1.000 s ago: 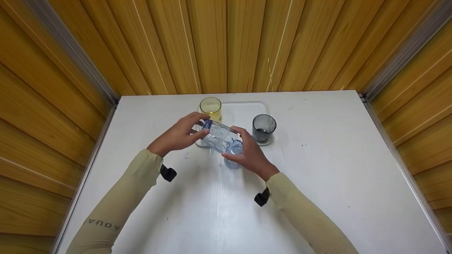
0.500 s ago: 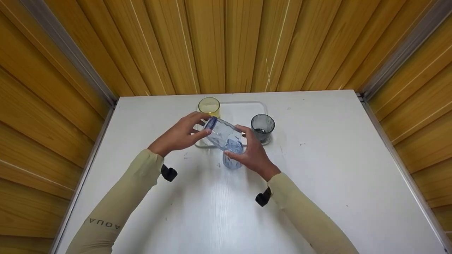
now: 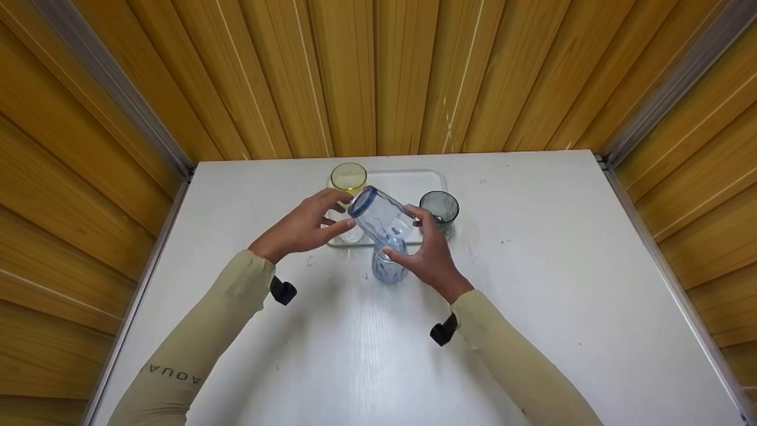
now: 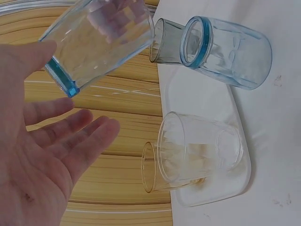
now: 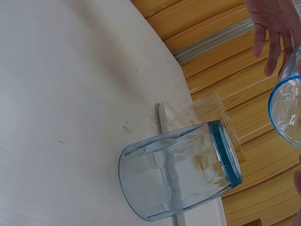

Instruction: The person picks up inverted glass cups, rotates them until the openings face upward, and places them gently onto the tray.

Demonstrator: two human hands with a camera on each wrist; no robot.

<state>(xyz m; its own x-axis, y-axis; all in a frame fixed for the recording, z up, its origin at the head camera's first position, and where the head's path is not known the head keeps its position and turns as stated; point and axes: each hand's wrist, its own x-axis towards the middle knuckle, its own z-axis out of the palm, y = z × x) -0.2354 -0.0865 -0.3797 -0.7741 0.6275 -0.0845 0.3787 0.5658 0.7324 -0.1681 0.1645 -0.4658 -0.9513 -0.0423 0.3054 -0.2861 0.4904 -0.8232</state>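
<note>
1. Overhead first: my right hand (image 3: 430, 255) grips a clear, blue-rimmed tilted glass (image 3: 378, 218) near its base, fingers curled round it and thumb on the near side. It is off the table, mouth pointing up and to the left.
2. My left hand (image 3: 303, 228) reaches in from the other side, its fingertips at the rim; from here I cannot tell whether they touch.
3. Just under the base, a pale blue, ribbed standing glass (image 3: 387, 270) rests upright on the white table (image 3: 532, 307). Behind it lies a clear plastic tray (image 3: 414, 177) with a yellow tumbler (image 3: 349, 176) at its far left corner and a smoky grey tumbler (image 3: 439, 206) at its right edge.
4. Left wrist view: my palm faces up, the fingers (image 4: 80, 141) straight and slightly spread, holding nothing. The tilted glass hangs above them with a gap visible below its blue rim. A colourless tumbler (image 4: 202, 150) sits on the tray beside the yellow one.
5. Right wrist view: the standing glass fills the middle, mouth open and nothing in it. Only the blue rim of the tilted glass shows at the right edge, with my left fingertips beyond it.
6. As I judge it, the lift is done: the tilted glass is in the air directly over the standing glass, but neither set down nor slid into it.
</note>
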